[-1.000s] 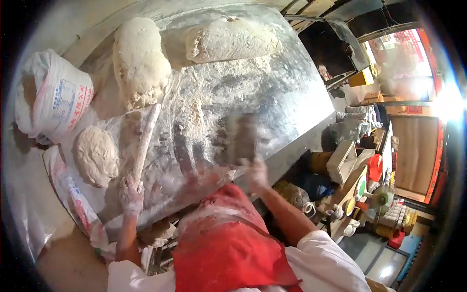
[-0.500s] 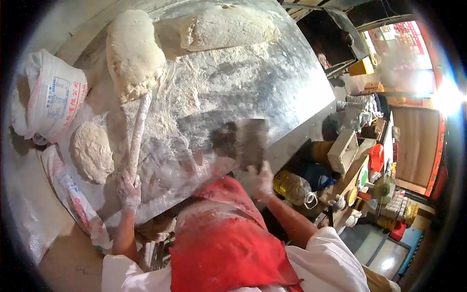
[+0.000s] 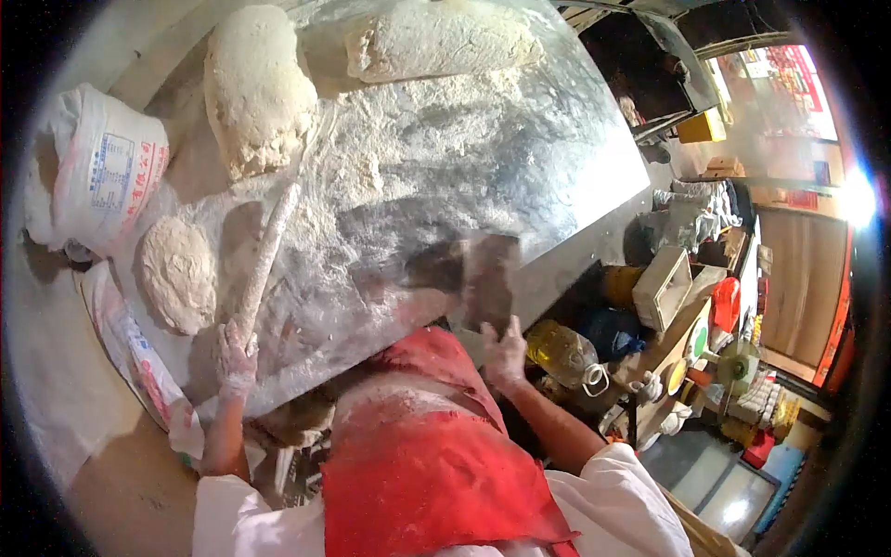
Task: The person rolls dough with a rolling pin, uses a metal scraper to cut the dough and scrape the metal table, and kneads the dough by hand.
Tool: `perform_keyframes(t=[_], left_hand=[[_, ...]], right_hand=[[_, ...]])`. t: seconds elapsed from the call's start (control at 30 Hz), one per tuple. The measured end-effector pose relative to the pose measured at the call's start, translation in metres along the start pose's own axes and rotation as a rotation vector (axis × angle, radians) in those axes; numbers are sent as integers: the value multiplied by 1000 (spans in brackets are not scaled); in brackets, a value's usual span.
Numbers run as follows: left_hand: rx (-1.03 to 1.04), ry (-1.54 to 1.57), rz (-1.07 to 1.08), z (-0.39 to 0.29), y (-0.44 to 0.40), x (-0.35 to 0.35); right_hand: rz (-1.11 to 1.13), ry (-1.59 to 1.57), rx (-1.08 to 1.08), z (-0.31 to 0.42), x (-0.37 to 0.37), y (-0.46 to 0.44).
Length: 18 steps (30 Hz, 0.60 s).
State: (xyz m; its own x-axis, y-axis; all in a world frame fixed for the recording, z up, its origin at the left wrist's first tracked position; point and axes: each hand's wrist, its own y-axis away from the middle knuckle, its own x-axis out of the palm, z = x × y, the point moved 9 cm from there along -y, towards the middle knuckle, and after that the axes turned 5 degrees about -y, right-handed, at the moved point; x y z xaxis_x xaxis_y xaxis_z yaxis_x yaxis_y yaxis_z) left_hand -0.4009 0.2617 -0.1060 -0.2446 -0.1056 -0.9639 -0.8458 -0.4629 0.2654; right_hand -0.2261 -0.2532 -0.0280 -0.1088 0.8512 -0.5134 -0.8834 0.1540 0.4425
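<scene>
Through the head camera I have a floured rod (image 3: 266, 260) at nine o'clock, its near end in the left hand (image 3: 237, 360) at eight o'clock and its far end pointing towards one o'clock. The fingers of that hand are curled around the rod, dusted white. Just right of centre I see a flat, dark blade (image 3: 490, 278), smeared by blur, overlapping the table's near edge in my view; I cannot tell whether it touches the metal. The right hand (image 3: 504, 357), at five o'clock, grips the blade's near end, with fingers bent against it, though I cannot make out how each one presses.

Around them spreads the floury metal table (image 3: 557, 158). Near the rod's far tip, between ten and eleven o'clock, lies a long dough block (image 3: 260, 88); a second dough block (image 3: 445, 42) lies crosswise at twelve. A small dough lump (image 3: 179, 276) rests at nine, and above it stands a white sack (image 3: 107, 176) with blue and red print. Farther out, I find the wearer's red apron (image 3: 427, 473) at six, a clear jug (image 3: 561, 353) of yellowish liquid at four and a pale box (image 3: 662, 288) at three.
</scene>
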Motion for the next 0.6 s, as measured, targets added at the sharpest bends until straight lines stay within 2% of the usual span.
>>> perform_keyframes(t=[0.03, 0.07, 0.1, 0.13, 0.17, 0.2, 0.27, 0.3, 0.33, 0.4, 0.43, 0.5, 0.53, 0.6], left_hand=[[-5, 13, 57, 4, 1, 2], [-17, 7, 69, 4, 3, 0], [-8, 1, 88, 1, 2, -4], [-4, -4, 105, -3, 2, -10], [-54, 39, 150, -13, 2, -26], [-73, 29, 148, -3, 6, -22], [44, -24, 21, 4, 14, -10], [23, -1, -19, 13, 21, -5], [3, 5, -23, 11, 26, -14], [-312, 447, 119, 22, 49, -22], [-330, 457, 119, 29, 64, -7], [-468, 435, -91, 60, 99, 17], [-485, 444, -97, 53, 105, 11], [-587, 898, -332, 39, 123, -13]], right_hand=[[-24, -656, 242, -41, 33, 1], [130, -133, 37, -17, 53, 3], [212, 144, 16, 10, 80, 3], [353, -14, 12, 35, 109, 5], [436, -125, -124, 9, 152, -10], [537, -72, 78, 39, 158, -5], [359, 8, -184, 73, 147, -14], [416, -496, 6, 49, 148, -25], [472, -75, -250, 78, 122, -20], [543, 513, -621, 84, 101, -18], [558, 525, -631, 82, 88, -18], [740, 872, -1184, 88, 90, 23], [750, 880, -1201, 92, 91, 29], [769, 856, -1475, 107, 94, 61]])
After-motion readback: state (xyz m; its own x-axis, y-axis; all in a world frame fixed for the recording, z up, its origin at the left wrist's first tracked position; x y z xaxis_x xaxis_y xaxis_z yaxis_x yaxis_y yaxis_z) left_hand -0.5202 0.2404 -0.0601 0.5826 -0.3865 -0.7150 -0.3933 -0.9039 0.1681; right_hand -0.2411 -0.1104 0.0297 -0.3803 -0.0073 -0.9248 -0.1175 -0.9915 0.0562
